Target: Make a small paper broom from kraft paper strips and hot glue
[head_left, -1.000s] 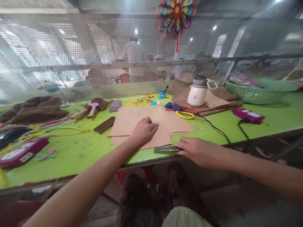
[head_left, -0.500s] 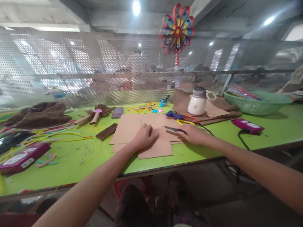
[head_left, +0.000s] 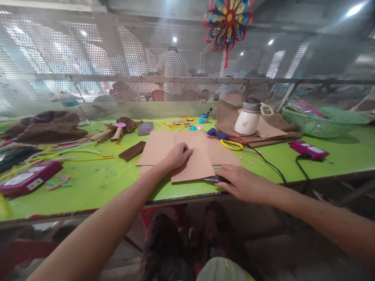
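Observation:
My left hand (head_left: pixel 176 157) lies with fingers curled on a stack of brown paper sheets (head_left: pixel 193 162) on the green table (head_left: pixel 96 187). My right hand (head_left: pixel 241 183) rests near the table's front edge, its fingers closed on a thin dark metal ruler (head_left: pixel 212 179) that lies along the bottom right corner of the top sheet. More brown sheets (head_left: pixel 156 146) spread out behind under the left hand.
Yellow and blue scissors (head_left: pixel 227 139), a white jug (head_left: pixel 247 117) on brown paper, a green basket (head_left: pixel 322 119), a pink box (head_left: pixel 307 149) with a black cable, coloured strips and another pink box (head_left: pixel 27 177) at left. A perforated metal screen (head_left: pixel 123 70) backs the table.
My right hand has come back from the middle of the sheets to the front edge with the ruler. The left hand stays pressed on the paper.

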Motion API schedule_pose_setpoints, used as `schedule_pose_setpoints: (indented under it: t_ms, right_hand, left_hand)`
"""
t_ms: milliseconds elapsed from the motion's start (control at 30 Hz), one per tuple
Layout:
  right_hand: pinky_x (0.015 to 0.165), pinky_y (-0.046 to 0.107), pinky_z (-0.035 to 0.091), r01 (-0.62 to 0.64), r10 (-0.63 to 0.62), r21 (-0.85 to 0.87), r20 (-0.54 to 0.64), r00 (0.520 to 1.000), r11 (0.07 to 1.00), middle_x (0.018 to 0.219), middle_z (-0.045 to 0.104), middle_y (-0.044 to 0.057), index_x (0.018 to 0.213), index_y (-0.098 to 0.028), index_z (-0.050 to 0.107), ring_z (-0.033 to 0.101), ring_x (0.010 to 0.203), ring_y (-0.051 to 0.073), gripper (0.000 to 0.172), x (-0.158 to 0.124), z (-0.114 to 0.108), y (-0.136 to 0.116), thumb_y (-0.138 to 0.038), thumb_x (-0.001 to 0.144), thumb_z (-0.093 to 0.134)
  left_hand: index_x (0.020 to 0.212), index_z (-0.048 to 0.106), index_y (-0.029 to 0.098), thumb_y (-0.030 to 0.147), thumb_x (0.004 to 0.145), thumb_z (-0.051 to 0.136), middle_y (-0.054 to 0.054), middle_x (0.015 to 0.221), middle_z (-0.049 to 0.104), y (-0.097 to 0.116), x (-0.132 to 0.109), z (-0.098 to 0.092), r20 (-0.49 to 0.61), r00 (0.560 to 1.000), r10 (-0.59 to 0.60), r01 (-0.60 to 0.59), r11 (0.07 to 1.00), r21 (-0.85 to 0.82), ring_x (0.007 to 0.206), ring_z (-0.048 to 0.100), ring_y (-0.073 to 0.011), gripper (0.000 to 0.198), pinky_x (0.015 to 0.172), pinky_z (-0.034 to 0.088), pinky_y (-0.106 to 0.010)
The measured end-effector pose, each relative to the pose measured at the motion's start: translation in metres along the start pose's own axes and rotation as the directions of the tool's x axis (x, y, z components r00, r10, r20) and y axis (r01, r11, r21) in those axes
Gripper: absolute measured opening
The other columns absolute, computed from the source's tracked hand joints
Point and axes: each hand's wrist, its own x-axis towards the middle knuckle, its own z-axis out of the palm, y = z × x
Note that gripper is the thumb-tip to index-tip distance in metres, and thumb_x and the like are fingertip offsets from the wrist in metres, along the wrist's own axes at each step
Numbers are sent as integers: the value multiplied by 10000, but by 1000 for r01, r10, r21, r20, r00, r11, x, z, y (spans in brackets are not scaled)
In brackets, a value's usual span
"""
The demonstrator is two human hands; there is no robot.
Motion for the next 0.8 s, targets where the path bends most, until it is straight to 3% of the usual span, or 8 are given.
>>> schedule_pose_setpoints:
  t_ms: [133, 300, 567, 800]
  right_hand:
    - [789, 308, 425, -50, 50, 21, 35, 998, 999, 949, 648, 112, 981, -163, 648, 603, 906, 229, 211, 4, -5, -4, -291, 879, 515]
    - [722, 323, 430, -147, 158, -109, 93, 983, 983, 919, 676, 122, 951, -175, 654, 624, 888, 267, 242, -3, -12, 4, -340, 900, 484]
    - [785, 343, 438, -53, 55, -91, 13, 998, 994, 1039, 658, 122, 1097, -175, 599, 609, 952, 255, 262, -9, 4, 4, -304, 930, 445]
    - [745, 365, 430, -70, 76, -108, 54, 996, 992, 952, 650, 116, 1013, -148, 570, 610, 900, 271, 229, -6, 8, 4, -304, 935, 422]
  left_hand:
    - [765, 511, 182, 297, 846, 475, -39, 726, 607, 5, 1, -6, -14, 1000, -23, 23, 1000, 8, 683, 551, -180, 145, 600, 394, -287]
    - [811, 530, 182, 324, 862, 459, -40, 740, 621, 3, -3, -5, -6, 1000, 27, -27, 1000, -1, 669, 554, -176, 167, 598, 400, -286]
    - [829, 533, 176, 291, 852, 483, -58, 766, 619, -1, -4, 6, -8, 994, 112, -111, 993, 48, 715, 561, -198, 127, 650, 413, -310]
    - [845, 503, 175, 282, 866, 475, -82, 865, 587, -2, -5, 13, -18, 985, 169, -165, 976, 140, 802, 549, -216, 113, 722, 432, -337]
